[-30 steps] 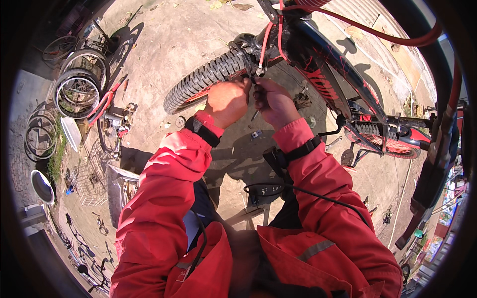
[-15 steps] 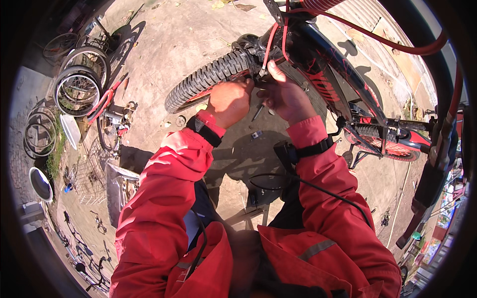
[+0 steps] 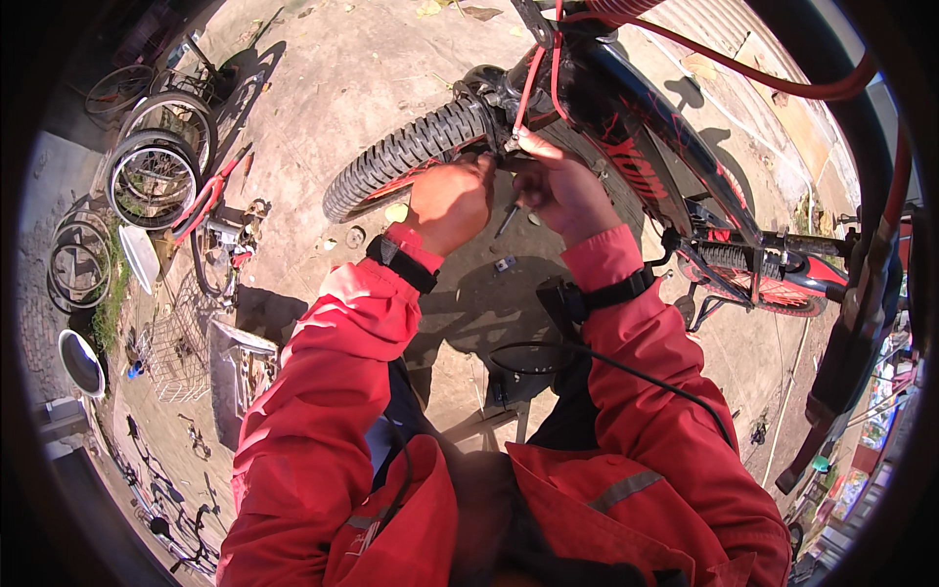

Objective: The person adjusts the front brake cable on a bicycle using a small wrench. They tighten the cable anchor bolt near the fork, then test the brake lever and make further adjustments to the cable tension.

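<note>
A black-and-red bicycle (image 3: 626,127) fills the upper right, its knobby front tyre (image 3: 396,157) angled down leftward. Red cables (image 3: 533,73) run to a metal fitting beside the tyre, where both hands work. My left hand (image 3: 450,201) is closed against this area, fingertips hidden. My right hand (image 3: 558,191) has its thumb pressed at the fitting and its other fingers curled beneath; what they grip is unclear. A slim dark tool-like object (image 3: 506,221) shows below the hands; whether it is held, I cannot tell.
Stacked loose wheels (image 3: 156,181), a red frame part (image 3: 210,196), a white basin (image 3: 80,362) and a wire basket (image 3: 181,362) are at left on the concrete ground (image 3: 293,108). Black handlebar parts (image 3: 836,382) hang at the right edge.
Compared with a second ago, my right hand is slightly higher and farther right; its thumb rose, then lowered onto the fitting. My left hand has barely moved.
</note>
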